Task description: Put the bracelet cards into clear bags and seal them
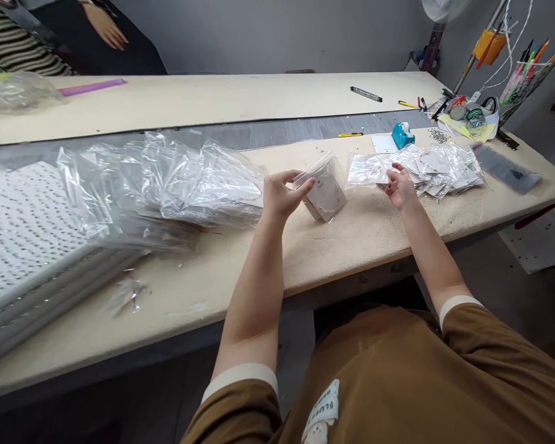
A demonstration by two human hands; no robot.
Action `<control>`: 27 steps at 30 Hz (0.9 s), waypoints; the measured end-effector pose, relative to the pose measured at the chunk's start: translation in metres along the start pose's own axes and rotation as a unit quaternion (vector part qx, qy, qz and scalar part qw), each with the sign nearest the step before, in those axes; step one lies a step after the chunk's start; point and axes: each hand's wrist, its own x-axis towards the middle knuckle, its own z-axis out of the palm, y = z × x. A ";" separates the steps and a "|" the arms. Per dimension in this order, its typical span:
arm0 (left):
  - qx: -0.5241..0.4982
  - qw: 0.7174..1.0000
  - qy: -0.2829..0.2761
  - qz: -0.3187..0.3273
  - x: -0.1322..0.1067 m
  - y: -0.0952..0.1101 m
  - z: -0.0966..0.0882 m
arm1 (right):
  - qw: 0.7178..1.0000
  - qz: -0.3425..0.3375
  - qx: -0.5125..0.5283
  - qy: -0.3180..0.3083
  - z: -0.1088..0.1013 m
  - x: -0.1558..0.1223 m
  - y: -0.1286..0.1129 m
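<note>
Between the thumb and fingers of my left hand (282,192) are a few clear plastic packets (324,194), each with a pale card inside. The front card carries a thin chain-like piece of jewellery. My right hand (401,186) has its fingertips pinched at the edge of another clear packet (366,169), which lies flat at the left end of a heap. That heap of similar packets (448,165) spreads to the right of the hand. Part of the pinched edge is hidden behind my fingers.
Large clear bags (166,185) are piled on the left, beside stacked white sheets (28,216) dotted with small pieces. A teal tape dispenser (402,135), yellow cutter (350,134) and black marker (366,94) lie farther back. Another person's hand (104,26) shows at the top left.
</note>
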 end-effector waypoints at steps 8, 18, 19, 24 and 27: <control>-0.013 1.000 -0.005 -0.014 0.000 0.001 0.000 | 0.988 -0.099 0.001 -0.121 0.014 -0.006 0.012; -0.031 0.999 0.007 -0.011 0.000 -0.001 0.003 | 0.783 -0.521 -0.298 -0.164 0.033 -0.028 0.034; -0.033 0.999 0.004 -0.010 0.000 -0.001 0.003 | 0.740 -0.530 -0.352 -0.217 0.035 -0.030 0.037; -0.037 0.999 0.002 -0.011 0.001 0.002 -0.001 | 0.579 -0.519 -0.525 -0.346 0.042 -0.034 0.047; -0.014 1.000 -0.016 -0.008 0.001 0.003 -0.004 | 0.573 -0.501 -0.529 -0.375 0.041 -0.037 0.045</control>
